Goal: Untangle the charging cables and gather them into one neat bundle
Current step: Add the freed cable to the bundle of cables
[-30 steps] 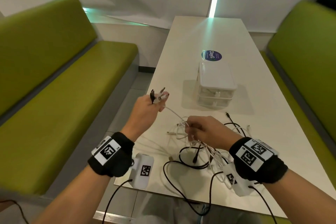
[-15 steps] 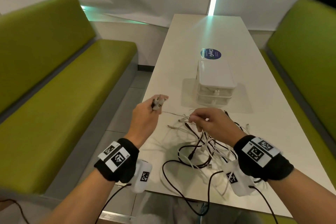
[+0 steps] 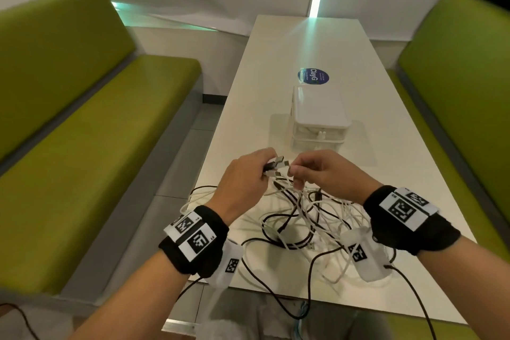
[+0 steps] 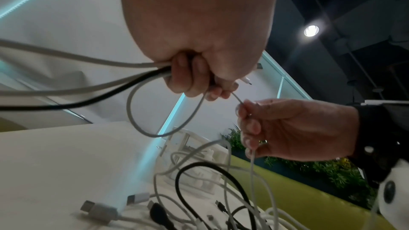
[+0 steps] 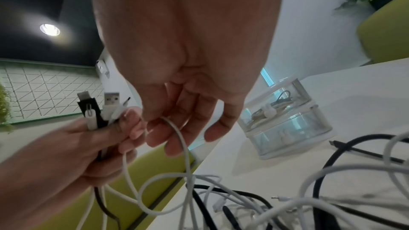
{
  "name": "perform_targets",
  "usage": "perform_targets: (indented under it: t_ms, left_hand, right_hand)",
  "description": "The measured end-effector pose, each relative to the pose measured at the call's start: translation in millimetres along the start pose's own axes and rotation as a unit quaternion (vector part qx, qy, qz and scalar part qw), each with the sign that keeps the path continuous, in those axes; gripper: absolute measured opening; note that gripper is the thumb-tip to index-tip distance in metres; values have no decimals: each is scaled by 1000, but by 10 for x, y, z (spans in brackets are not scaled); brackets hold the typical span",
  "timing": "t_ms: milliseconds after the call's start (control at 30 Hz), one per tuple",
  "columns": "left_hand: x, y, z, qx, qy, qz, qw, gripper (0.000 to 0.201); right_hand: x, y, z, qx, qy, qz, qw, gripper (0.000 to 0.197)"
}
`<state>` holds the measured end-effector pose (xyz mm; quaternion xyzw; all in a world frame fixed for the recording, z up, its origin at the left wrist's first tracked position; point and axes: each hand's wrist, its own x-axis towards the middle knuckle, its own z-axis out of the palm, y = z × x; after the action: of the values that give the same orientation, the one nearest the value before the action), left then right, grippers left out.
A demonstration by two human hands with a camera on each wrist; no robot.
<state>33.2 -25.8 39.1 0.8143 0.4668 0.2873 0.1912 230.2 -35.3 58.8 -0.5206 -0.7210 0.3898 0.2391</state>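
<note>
While the white table (image 3: 345, 44) carries a clear drawer box (image 3: 320, 116) at 12 o'clock, the tangled charging cables (image 3: 309, 218) sprawl across its near end below both hands. Left hand (image 3: 242, 176) grips a cluster of plug ends (image 5: 99, 109), fingers curled around them. At 3 o'clock of it, right hand (image 3: 328, 171) pinches one white cable (image 5: 183, 146).

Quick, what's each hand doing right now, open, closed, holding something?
Left hand: closed, gripping a bunch of cable plugs.
Right hand: closed, pinching one white cable.
</note>
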Motion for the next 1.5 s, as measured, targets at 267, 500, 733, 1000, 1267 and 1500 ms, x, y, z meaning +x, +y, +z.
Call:
perform_targets:
  t_ms: [267, 500, 733, 1000, 1267, 1500]
  left_hand:
    - [65, -99, -165, 10, 84, -8, 996, 27]
    - [152, -215, -370, -133, 203, -106, 964, 24]
    - [142, -381, -363, -15, 127, -175, 976, 26]
    - [54, -25, -199, 29, 145, 42, 988, 60]
    - [80, 69, -136, -29, 156, 146, 977, 57]
    - [40, 104, 6, 16, -81, 75, 994, 74]
  right_hand:
    - [41, 16, -62, -63, 0, -1, 998, 13]
    - [20, -42, -121, -184, -97, 12, 978, 16]
    - [-59, 94, -48, -144, -48, 44, 987, 19]
    - [-77, 43, -88, 41, 12, 100, 994, 19]
    - [-38, 172, -39, -156, 33, 140, 977, 21]
    - [-76, -39, 34, -87, 63, 10, 994, 25]
